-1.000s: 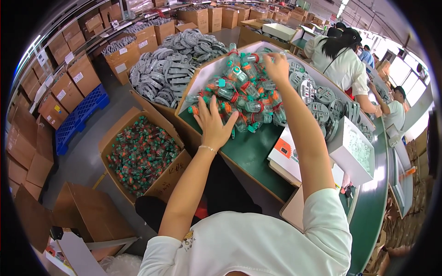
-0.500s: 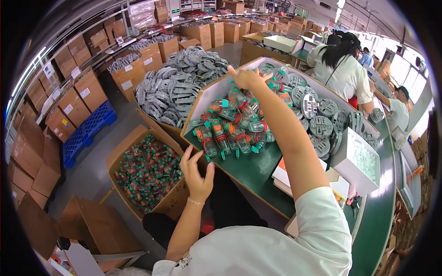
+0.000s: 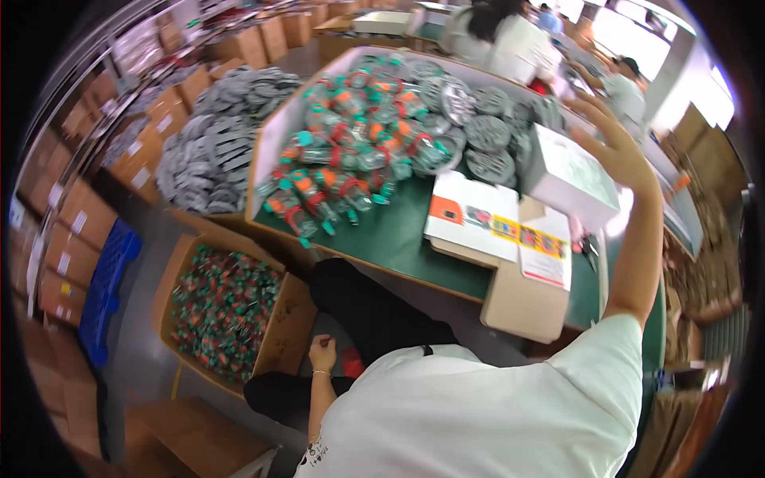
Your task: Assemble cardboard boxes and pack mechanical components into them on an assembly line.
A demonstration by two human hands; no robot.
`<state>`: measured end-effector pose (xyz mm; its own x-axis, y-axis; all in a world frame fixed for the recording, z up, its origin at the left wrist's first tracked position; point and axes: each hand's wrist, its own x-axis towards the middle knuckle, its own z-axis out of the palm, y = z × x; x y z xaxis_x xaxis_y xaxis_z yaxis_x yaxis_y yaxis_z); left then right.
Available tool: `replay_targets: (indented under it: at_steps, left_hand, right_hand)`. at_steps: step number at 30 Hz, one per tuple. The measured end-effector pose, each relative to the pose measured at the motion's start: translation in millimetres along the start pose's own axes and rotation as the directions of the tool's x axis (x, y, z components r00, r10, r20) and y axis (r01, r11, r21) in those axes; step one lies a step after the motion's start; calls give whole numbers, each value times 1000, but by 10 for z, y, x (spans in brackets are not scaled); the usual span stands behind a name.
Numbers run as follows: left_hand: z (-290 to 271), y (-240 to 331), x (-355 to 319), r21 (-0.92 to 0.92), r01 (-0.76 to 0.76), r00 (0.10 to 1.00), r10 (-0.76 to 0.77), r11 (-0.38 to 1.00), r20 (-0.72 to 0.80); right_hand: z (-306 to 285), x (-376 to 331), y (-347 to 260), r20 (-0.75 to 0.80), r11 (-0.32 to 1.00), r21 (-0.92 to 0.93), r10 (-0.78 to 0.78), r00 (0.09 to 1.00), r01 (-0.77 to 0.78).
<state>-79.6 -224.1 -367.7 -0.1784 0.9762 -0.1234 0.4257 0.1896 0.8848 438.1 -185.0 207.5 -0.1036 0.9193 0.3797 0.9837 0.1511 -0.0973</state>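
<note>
My right hand (image 3: 610,147) is raised at the right, its fingers spread and holding nothing. It is beside a white box (image 3: 558,171), apparently without gripping it; motion blurs its fingertips. My left hand (image 3: 322,353) is low by my lap, near the carton of small parts, with its fingers curled; what they hold, if anything, is hidden. On the green bench (image 3: 390,235) lies a heap of clear bottles (image 3: 343,147) with teal and orange caps and red bands. Round grey plastic parts (image 3: 486,133) are piled behind the white box and bottles.
Flat printed cartons (image 3: 498,227) lie on the bench's near side. An open carton (image 3: 283,327) of small teal-and-orange pieces stands on the floor at left, a grey heap (image 3: 219,147) behind it. A blue pallet (image 3: 107,291) is farther left. Co-workers sit beyond the bench.
My right hand has left the far end of the bottle heap and swung right to the white box. My left hand has dropped from the bench edge to my lap and curled. The view has turned right.
</note>
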Motion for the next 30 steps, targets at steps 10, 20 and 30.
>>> replay_targets:
  at_steps: [10,20,30]
  left_hand:
    - [80,-1081,379,107,385,866,-399,917,302]
    - [-152,-289,-109,205,337,907,-375,919,190]
    - [221,-372,23,349,156,944,-244,924,224]
  right_hand:
    - [802,-3682,1604,-322,413,10,864,388,-911]
    - [1751,-2652,915,-312,320,-144,883,350,-936]
    - [1887,-2532,804,-206,267,-242,925,318,-933]
